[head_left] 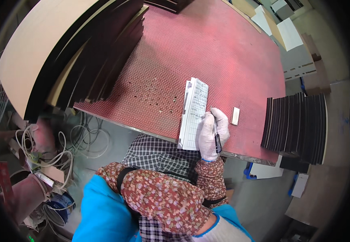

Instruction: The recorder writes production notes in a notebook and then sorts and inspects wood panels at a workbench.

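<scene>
Writing, apparently, our right hand [207, 134] pinches a pen [218, 144]; next likely needs a steady pad [195, 107]; left hand [226, 233], we can't tell.

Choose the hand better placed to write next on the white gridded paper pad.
Probably the right hand: it grips a slim black pen at the right edge of the white gridded paper pad. The left hand sits low, away from the pad.

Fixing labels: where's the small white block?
In the head view, the small white block lies on the red table, between the right hand and the dark panels at right.
</scene>
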`<control>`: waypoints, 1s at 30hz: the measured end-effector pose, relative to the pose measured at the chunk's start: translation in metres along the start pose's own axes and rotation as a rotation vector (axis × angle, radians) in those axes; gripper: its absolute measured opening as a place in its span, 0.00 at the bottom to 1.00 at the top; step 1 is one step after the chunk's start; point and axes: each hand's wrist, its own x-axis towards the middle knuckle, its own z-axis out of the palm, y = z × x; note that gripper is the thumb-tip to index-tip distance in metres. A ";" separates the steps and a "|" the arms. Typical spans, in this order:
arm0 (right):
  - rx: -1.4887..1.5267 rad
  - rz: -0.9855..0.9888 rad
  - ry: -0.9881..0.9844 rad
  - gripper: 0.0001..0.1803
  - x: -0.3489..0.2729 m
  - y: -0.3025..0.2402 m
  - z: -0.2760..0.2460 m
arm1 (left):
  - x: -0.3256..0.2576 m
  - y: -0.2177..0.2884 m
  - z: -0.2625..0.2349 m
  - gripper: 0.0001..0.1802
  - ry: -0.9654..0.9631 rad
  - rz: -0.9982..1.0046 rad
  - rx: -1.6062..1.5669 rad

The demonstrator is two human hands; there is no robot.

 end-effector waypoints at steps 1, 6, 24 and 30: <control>0.036 0.034 0.015 0.14 0.000 0.001 0.000 | 0.001 -0.001 0.000 0.26 0.002 -0.002 0.008; 0.109 0.131 0.012 0.14 0.000 -0.005 0.001 | 0.002 0.001 0.006 0.26 0.001 0.007 0.006; 0.110 0.033 -0.041 0.15 -0.005 0.003 -0.001 | -0.001 0.003 0.012 0.26 0.006 0.048 0.045; 0.054 0.031 -0.045 0.15 -0.002 0.003 -0.004 | 0.001 -0.001 0.009 0.26 0.009 0.033 0.065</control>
